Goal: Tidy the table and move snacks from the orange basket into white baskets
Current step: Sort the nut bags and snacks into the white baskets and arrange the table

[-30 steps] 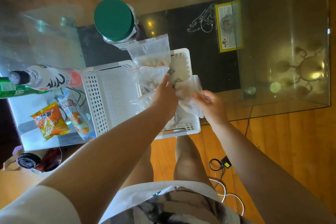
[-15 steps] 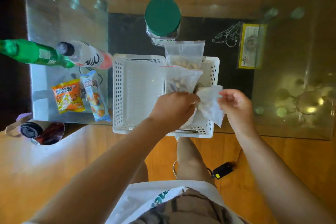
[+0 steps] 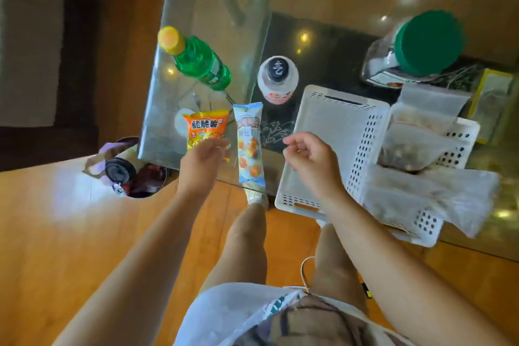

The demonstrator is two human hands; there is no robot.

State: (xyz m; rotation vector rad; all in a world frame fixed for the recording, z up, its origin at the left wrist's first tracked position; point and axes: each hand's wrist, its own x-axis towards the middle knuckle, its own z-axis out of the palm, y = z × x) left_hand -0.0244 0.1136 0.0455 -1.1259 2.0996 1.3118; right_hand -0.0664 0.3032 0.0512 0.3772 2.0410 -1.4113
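Left hand (image 3: 202,159) is over the near end of the orange snack packet (image 3: 205,129), fingers curled down onto its lower edge. Whether they have pinched the foil or only touch it cannot be told; the fingertips are blurred. Right hand (image 3: 310,159) hovers loosely curled, holding nothing, between the blue snack packet (image 3: 250,146) and the white basket (image 3: 331,146).

Both packets lie flat near the left front corner of the glass desk (image 3: 202,8). The blue one overhangs the near edge, its tail past the glass. The left white basket sits to the right, its bay bare. A second white basket (image 3: 460,137) just beside it holds clear bags of snacks (image 3: 415,146), and one clear bag (image 3: 438,199) droops over its near rim. No orange basket shows in view.

Risks, as judged:
- The blue packet is poorly supported; a brush from either wrist while lifting the orange one could tip it to the floor.
- A shallow grip on slick foil may slip mid-carry.
- The green bottle (image 3: 196,60) and the white bottle (image 3: 278,76) stand just beyond the packets; a high sweep of the arm toward the basket could knock them over.
- The drooping bag may slide out if the baskets get jostled.
- The left basket juts past the near desk edge; a heavy drop at that end may rock it.
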